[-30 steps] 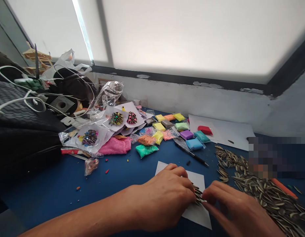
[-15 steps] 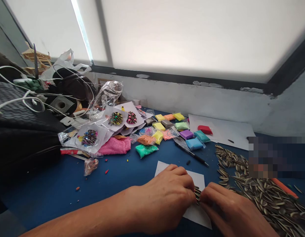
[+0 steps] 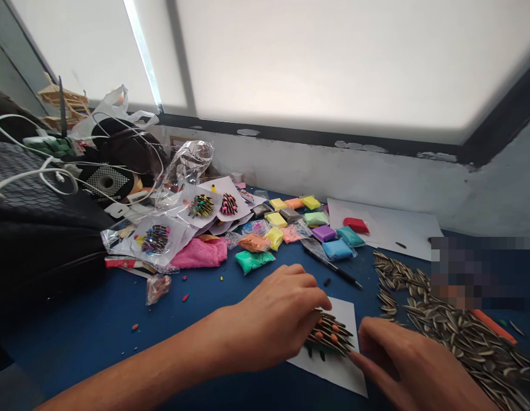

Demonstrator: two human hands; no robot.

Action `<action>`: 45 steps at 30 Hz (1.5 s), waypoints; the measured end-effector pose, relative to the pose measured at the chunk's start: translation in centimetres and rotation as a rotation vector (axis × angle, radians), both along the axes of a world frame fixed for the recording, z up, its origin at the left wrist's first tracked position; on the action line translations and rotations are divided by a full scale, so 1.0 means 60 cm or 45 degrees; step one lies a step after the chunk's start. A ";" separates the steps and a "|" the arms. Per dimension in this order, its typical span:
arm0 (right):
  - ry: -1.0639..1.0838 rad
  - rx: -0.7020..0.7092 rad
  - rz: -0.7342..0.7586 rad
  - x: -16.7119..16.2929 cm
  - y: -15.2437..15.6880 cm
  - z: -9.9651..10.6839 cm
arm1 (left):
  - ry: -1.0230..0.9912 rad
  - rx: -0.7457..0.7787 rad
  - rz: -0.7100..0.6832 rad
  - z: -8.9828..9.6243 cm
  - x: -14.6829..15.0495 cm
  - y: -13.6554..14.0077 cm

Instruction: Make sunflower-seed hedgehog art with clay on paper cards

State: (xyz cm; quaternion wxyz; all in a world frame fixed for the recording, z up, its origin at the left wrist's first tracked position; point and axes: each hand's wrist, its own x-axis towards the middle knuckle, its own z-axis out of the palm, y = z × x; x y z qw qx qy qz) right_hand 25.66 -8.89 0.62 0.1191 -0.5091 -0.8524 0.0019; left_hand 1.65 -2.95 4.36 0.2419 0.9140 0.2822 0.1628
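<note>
A small hedgehog-like figure of striped sunflower seeds with orange dots [image 3: 332, 334] lies on a white sheet of paper [image 3: 346, 377]. My left hand [image 3: 276, 319] reaches over its left side from above, fingers curled down together; their tips, and anything in them, are hidden. At the figure's right edge is my right hand [image 3: 413, 365]. One of its digits stretches to the tip of a seed, while the other fingers bend above with a gap between. Two dark bits [image 3: 316, 355] stick out below the figure onto the paper.
Loose sunflower seeds [image 3: 474, 337] spread at the right, near an orange strip [image 3: 496, 326]. Behind lie a black pen [image 3: 344, 275] and colourful clay packets [image 3: 325, 233]. Bagged seed figures [image 3: 156, 238] and a pink cloth [image 3: 200, 253] are at the left.
My left hand has shifted left and up off the figure, whose orange-dotted right part now shows. My right hand has moved slightly right, with a wider gap between its digits.
</note>
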 end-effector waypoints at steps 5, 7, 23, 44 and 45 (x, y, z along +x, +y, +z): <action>0.067 0.187 -0.151 0.004 0.008 0.006 | 0.175 -0.082 0.015 0.009 -0.020 0.011; 0.057 0.197 -0.202 0.014 0.015 0.002 | 0.239 -0.116 -0.026 0.007 -0.026 0.015; -0.221 0.543 -0.255 0.058 0.035 -0.016 | 0.221 -0.112 0.133 -0.028 -0.053 0.041; 0.369 -0.019 -0.199 0.010 0.033 -0.026 | 0.221 -0.219 0.290 -0.054 -0.040 0.065; 0.386 -0.080 -0.215 0.010 0.031 -0.025 | 0.201 -0.237 0.299 -0.055 -0.041 0.067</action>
